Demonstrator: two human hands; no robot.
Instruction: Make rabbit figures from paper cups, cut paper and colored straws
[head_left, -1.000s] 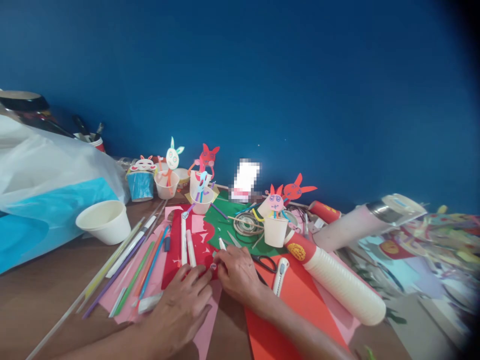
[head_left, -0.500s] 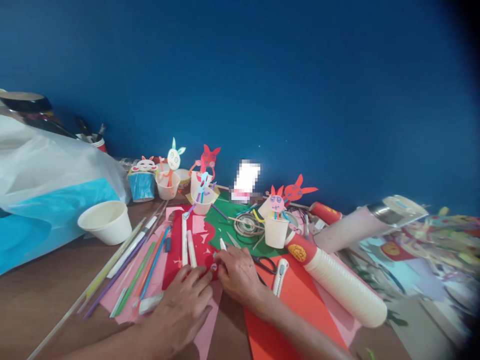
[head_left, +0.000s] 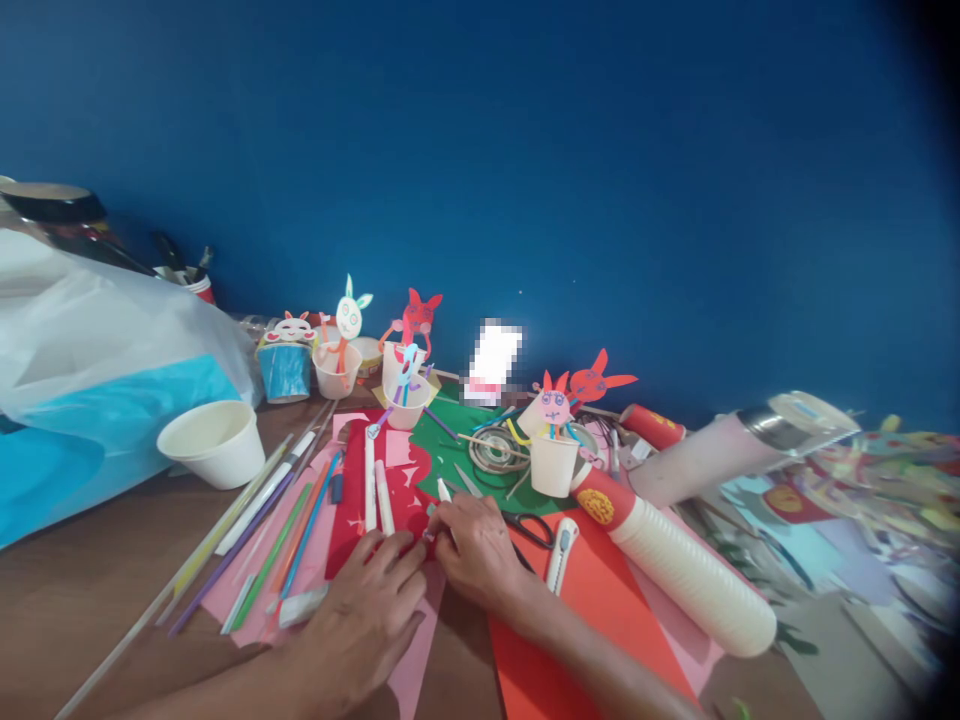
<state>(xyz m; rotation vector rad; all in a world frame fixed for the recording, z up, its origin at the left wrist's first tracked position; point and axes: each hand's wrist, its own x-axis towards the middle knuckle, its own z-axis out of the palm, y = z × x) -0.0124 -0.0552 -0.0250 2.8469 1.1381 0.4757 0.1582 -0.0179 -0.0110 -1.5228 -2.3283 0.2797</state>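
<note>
My right hand (head_left: 480, 550) is closed around a white marker (head_left: 444, 490), whose pale end sticks up past the fingers. A small round paper piece (head_left: 429, 535) with drawn marks lies at those fingertips, partly hidden. My left hand (head_left: 379, 595) rests palm down with its fingers spread low, the fingertips beside that piece. Under and ahead of both hands is red paper (head_left: 351, 520) with cut edges. Two white-and-pink markers (head_left: 384, 495) lie on it, just beyond my left fingers. Black-handled scissors (head_left: 534, 528) are partly covered by my right hand.
A white utility knife (head_left: 561, 555) lies on orange paper (head_left: 592, 640). Paper animal puppets stand in cups, including a white cup (head_left: 553, 468). A stack of paper cups (head_left: 690, 570) lies at right. Left are coloured sticks (head_left: 270, 560), an empty cup (head_left: 214, 450) and a plastic bag (head_left: 112, 330).
The fingers of my right hand and the marker end have shifted very slightly over the small paper piece. My left hand stays in place.
</note>
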